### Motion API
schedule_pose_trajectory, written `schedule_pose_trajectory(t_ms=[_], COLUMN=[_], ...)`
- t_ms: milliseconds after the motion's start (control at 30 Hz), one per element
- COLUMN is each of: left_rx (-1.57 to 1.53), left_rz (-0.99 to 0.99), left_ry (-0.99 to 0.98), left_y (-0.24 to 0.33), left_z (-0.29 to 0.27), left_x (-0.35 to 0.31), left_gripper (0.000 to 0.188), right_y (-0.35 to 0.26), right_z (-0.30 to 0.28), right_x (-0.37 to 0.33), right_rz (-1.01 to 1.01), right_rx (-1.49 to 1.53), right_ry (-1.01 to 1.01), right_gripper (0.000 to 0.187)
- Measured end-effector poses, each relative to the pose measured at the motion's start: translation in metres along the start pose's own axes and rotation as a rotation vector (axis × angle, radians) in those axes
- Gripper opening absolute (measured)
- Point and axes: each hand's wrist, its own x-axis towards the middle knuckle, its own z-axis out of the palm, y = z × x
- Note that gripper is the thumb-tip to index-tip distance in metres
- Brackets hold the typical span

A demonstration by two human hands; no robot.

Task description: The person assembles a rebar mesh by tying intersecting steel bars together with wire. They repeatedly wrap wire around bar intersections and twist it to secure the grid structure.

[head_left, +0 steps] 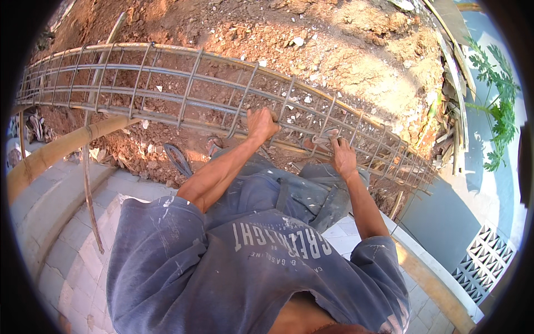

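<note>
Left hand (262, 124) curled into a fist on the near bars of the steel cage (191, 83), fingers folded around the metal. Right hand (344, 157) further along the same near side, fingers bent and up against the bars; whether it pinches anything, can't tell. Hands apart, cage between them and beyond both ways. Cage is long bars with square hoops at intervals, rusty along the top edge, running across in front of me from far left down to the right, bent by the lens. Reddish dirt (356, 61) with pale chips behind and below it. Bamboo pole (72, 146) comes in from the left, its end by the cage's near edge; thin stick (90, 195) crosses that pole. My blue shirt (267, 267) and dusty trousers (250, 192) fill the near middle. Grey paving (72, 261) lower left. Right side: leafy green plant (495, 111), white lattice block (484, 256) below it.
</note>
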Motion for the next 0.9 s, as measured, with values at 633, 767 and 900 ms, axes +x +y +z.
schedule_pose_trajectory(t_ms=[633, 767, 900], left_rx=[-0.078, -0.107, -0.137], left_rz=[0.139, 0.145, 0.173], left_ry=[0.120, 0.106, 0.122], left_y=[-0.014, -0.011, -0.018], left_z=[0.013, 0.008, 0.017], left_x=[-0.004, -0.007, -0.005], left_gripper=[0.053, 0.062, 0.060], right_y=[-0.108, -0.115, -0.120], right_z=[-0.147, -0.152, -0.155], right_x=[0.047, 0.049, 0.051], right_rz=[-0.187, -0.211, -0.299], right_rx=[-0.379, -0.441, -0.559], right_ry=[-0.173, -0.225, -0.222], right_gripper=[0.077, 0.079, 0.079])
